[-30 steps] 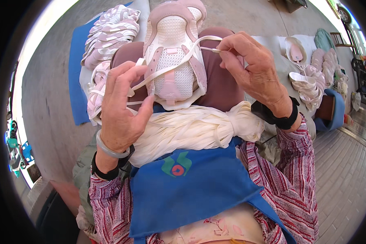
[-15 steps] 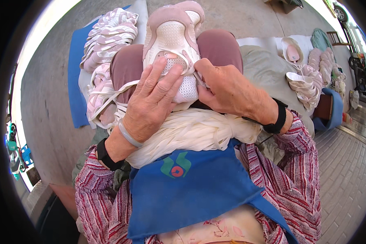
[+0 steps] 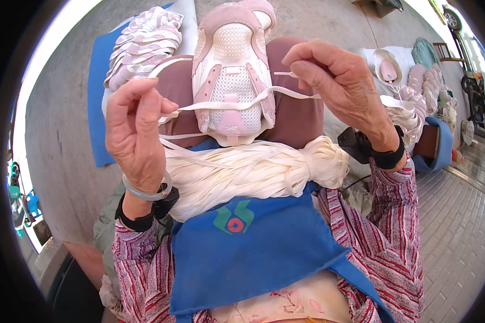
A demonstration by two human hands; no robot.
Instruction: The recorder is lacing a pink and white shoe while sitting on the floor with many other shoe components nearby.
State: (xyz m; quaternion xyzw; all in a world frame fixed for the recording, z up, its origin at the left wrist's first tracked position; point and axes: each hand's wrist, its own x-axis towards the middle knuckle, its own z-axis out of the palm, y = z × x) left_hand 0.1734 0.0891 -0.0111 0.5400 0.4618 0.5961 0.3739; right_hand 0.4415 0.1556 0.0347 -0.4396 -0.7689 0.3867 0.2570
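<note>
A pink and white shoe upper [image 3: 229,46] rests on my lap between my knees, its pink tongue tab toward me. A flat white shoelace [image 3: 253,102] runs loosely across its front from one hand to the other. To the left of the shoe, my left hand [image 3: 137,124] is raised with its fingers pinched on the lace. Up at the right, my right hand [image 3: 339,89] pinches the same lace near a tip, which sticks out from its fingers toward the shoe. Below the shoe, a thick bundle of white shoelaces [image 3: 242,169] lies across my lap.
At the far left, stacked pink and white uppers [image 3: 145,46] lie on a blue and white cloth [image 3: 99,102]. More uppers [image 3: 407,116] are piled at the right beside a blue container [image 3: 442,142]. My blue apron [image 3: 253,253] covers my front.
Both hands have lifted off the shoe and moved apart, left hand to the left, right hand up and right. The lace now stretches between them, and the shoe's tongue tab shows.
</note>
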